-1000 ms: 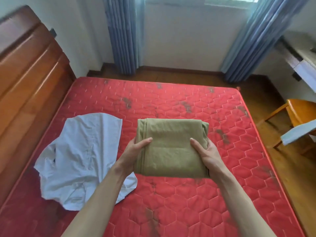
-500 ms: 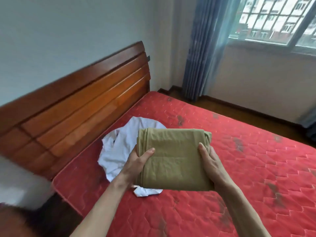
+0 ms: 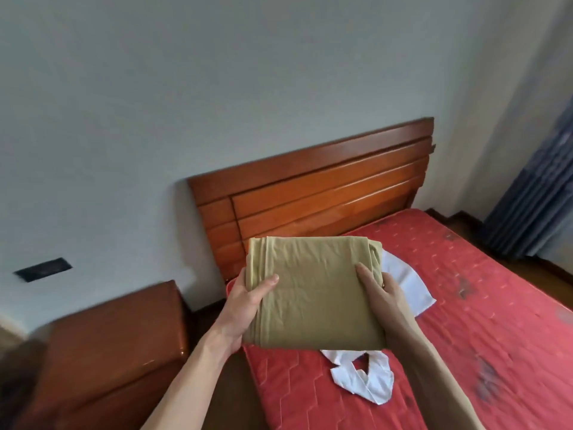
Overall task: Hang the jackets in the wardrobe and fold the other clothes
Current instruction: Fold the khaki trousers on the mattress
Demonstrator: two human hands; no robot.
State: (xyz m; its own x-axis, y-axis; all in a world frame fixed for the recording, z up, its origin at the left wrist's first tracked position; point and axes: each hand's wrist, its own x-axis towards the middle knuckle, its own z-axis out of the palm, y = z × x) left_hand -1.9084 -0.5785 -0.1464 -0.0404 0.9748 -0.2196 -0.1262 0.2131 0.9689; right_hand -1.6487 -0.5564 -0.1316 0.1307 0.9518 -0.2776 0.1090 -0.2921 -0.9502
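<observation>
You have swung left since a second ago: the window and blue curtains have slid out to the right edge, and the folded olive-green cloth bundle (image 3: 313, 293) that you held over the middle of the red quilted mattress (image 3: 483, 305) now rides in the air above its near-left corner, by the wooden headboard (image 3: 313, 193). Your left hand (image 3: 245, 302) grips its left edge, thumb on top; your right hand (image 3: 379, 293) grips the right edge the same way. The fold looks finished, so this is likely a carry to a resting place. The crumpled white garment (image 3: 406, 280) lies on the mattress beneath the bundle, still unfolded. The brown wooden bedside cabinet (image 3: 117, 346) stands just left of the bed, close to your path.
</observation>
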